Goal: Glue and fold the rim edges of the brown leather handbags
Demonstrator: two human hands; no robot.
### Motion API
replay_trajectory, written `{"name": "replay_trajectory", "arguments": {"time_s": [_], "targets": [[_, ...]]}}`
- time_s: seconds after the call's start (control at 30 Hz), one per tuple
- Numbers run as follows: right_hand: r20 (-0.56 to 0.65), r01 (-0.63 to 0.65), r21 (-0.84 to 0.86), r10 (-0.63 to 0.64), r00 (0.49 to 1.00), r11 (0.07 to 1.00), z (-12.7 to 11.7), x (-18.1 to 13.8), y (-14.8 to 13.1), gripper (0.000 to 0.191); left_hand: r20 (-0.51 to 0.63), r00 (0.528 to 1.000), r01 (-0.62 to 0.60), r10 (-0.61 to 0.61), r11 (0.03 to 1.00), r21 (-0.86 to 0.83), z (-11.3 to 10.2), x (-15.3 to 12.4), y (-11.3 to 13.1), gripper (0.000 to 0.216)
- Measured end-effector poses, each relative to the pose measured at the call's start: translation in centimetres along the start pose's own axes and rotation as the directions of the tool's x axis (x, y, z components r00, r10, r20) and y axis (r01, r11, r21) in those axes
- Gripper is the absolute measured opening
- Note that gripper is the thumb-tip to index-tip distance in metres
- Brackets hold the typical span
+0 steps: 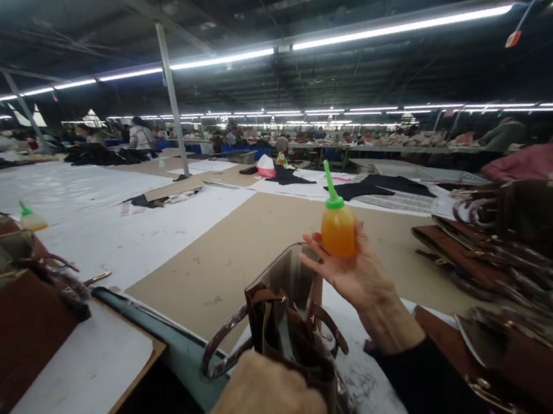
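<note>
In my right hand [367,286] is a squeeze bottle [338,229] of orange liquid with a green cap and a long nozzle. It stands upright against the palm, and some fingers stretch out past its left side. Below it, a brown handbag [291,326] with plastic-wrapped handles stands on the table with its top open. My left hand [260,404] is closed at the bag's near side and grips it. The left fingertips are hidden behind the knuckles.
More brown handbags lie piled at the right [504,253], and others stand at the left [18,319]. A second green-nozzled bottle [30,217] is at the far left. Black fabric pieces [379,185] lie beyond the brown sheet [193,264]. A person in a pink sleeve [538,168] sits at right.
</note>
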State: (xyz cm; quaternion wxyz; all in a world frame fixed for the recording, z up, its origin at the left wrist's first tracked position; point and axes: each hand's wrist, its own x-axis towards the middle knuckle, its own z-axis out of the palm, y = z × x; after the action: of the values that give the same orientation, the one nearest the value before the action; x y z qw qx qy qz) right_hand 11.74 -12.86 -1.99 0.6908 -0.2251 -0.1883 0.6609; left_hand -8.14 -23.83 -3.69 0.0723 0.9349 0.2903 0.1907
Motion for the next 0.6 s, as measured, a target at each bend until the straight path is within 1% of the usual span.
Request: {"name": "replay_trajectory", "arguments": {"time_s": [0.07,0.1,0.13,0.17,0.2,0.27,0.3,0.33,0.4,0.47,0.53,0.6], "targets": [[-0.007,0.007,-0.006,-0.007,1.0,1.0,0.1,-0.3,-0.1,0.045,-0.118,0.985,0.132,-0.123,0.989,0.073,-0.3,3.0,0.3,0.016],[-0.008,0.009,-0.011,-0.01,1.0,1.0,0.2,-0.4,-0.1,0.044,-0.134,0.972,0.206,-0.192,0.973,0.104,-0.2,4.6,0.3,0.018],[-0.008,0.011,-0.015,-0.012,1.0,1.0,0.2,-0.5,-0.2,0.043,-0.121,0.959,0.271,-0.256,0.954,0.129,0.1,6.1,0.0,0.026],[-0.006,0.013,-0.02,-0.013,1.0,1.0,0.1,-0.6,-0.3,0.042,-0.056,0.944,0.329,-0.325,0.933,0.146,0.3,7.4,-0.3,0.032],[-0.006,0.014,-0.025,-0.014,1.0,1.0,0.0,-0.8,-0.4,0.042,0.038,0.921,0.378,-0.388,0.912,0.157,0.6,8.3,-0.8,0.035],[-0.008,0.015,-0.029,-0.015,1.0,0.999,-0.3,-1.0,-0.8,0.042,0.205,0.868,0.424,-0.451,0.89,0.166,1.0,9.3,-1.9,0.03],[-0.009,0.013,-0.028,-0.013,1.0,1.0,-0.5,-1.2,-1.1,0.042,0.244,0.86,0.42,-0.448,0.893,0.16,1.2,9.4,-2.4,0.026],[-0.01,0.01,-0.024,-0.01,1.0,1.0,-0.6,-1.4,-1.3,0.042,0.249,0.87,0.401,-0.426,0.904,0.147,1.2,9.3,-2.8,0.023],[-0.008,-0.003,-0.01,0.003,1.0,1.0,-0.7,-2.0,-2.0,0.042,0.223,0.912,0.329,-0.346,0.938,0.109,0.7,9.0,-3.4,0.021],[-0.001,-0.011,0.01,0.011,1.0,1.0,-0.3,-2.9,-2.8,0.042,0.207,0.941,0.254,-0.268,0.963,0.088,-0.3,8.9,-3.7,0.02],[0.0,0.006,0.029,-0.006,1.0,1.0,0.5,-4.1,-3.7,0.044,0.198,0.961,0.172,-0.191,0.979,0.108,-1.7,9.1,-3.9,0.016],[-0.018,0.044,0.04,-0.043,0.999,0.998,1.4,-5.3,-4.5,0.044,0.197,0.978,0.041,-0.071,0.988,0.151,-3.2,9.2,-4.3,0.011]]}}
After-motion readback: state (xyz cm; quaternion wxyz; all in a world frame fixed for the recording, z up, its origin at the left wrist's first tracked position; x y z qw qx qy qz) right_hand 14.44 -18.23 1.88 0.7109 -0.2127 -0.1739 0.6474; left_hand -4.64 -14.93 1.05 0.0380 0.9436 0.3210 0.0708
